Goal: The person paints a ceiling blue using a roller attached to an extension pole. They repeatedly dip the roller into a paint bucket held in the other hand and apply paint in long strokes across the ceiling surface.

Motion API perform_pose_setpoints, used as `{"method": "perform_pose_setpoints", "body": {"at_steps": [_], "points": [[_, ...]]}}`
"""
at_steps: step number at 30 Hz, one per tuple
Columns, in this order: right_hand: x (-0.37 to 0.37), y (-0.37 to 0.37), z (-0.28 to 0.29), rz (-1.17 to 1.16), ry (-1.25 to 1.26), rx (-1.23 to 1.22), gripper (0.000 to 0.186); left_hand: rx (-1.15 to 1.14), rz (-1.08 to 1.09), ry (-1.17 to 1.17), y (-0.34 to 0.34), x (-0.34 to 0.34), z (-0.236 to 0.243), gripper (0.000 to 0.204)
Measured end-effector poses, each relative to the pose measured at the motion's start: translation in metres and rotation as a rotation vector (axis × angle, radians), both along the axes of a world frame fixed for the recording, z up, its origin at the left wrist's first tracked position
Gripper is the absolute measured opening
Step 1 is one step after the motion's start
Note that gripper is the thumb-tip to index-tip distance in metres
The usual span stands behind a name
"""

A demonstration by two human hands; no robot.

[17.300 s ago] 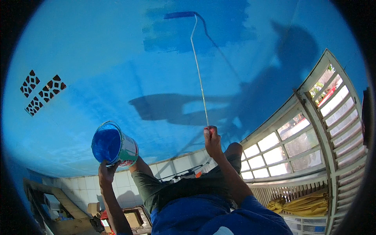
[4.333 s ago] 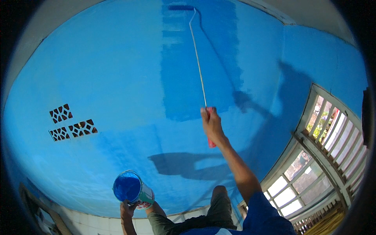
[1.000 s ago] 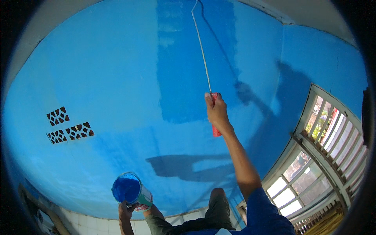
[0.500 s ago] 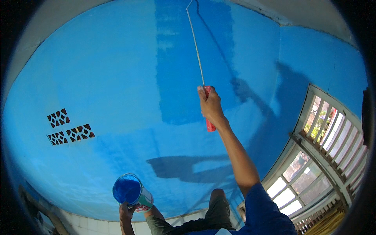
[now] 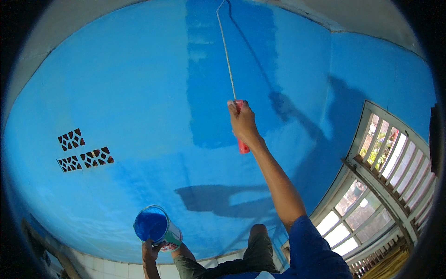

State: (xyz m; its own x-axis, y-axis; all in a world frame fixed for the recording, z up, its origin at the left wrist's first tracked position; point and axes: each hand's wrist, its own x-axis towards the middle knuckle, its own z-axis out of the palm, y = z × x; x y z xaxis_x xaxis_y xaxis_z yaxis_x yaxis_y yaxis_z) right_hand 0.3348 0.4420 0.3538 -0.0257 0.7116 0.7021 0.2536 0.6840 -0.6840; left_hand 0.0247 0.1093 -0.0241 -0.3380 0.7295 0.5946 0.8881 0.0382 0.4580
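My right hand [image 5: 243, 128] is clenched round the red handle [image 5: 244, 147] of a paint roller [image 5: 226, 56], arm stretched up, handle end poking out below the fist. Thin metal rod runs up from the grip, leaning left, bent near the top; its far end is cut off at the upper rim of view. Rod lies in front of a darker blue patch [image 5: 232, 118] on the light blue wall [image 5: 125, 93], patch running up toward the wall's top edge, lower border uneven, a few paler streaks near its left side. My left hand [image 5: 150, 251] grasps a bucket [image 5: 173, 236] low down, by the wall's bottom edge in view, thumb up at the rim, other fingers mostly hidden. Bucket tilted, mouth toward me, blue paint [image 5: 151, 225] inside, white and green outside. Three openwork vent blocks [image 5: 96, 157] toward the wall's left edge, well apart from the patch. Shadow [image 5: 213, 200] spreads across the wall, right of the bucket and up toward the right-hand corner. Barred window [image 5: 367, 163] beyond that corner, pale tiles [image 5: 107, 267] along the wall's foot, grey ceiling [image 5: 381, 21] above.
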Motion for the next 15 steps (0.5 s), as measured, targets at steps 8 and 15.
{"method": "perform_pose_setpoints", "body": {"at_steps": [8, 15], "points": [[0.005, -0.033, -0.091, -0.020, -0.031, -0.073, 0.033, 0.163, -0.161, -0.185, 0.016, -0.010, -0.028, 0.050], [-0.009, -0.016, -0.021, 0.018, 0.004, 0.069, 0.031, 0.066, -0.075, -0.001, -0.007, 0.004, 0.001, 0.046]]}}
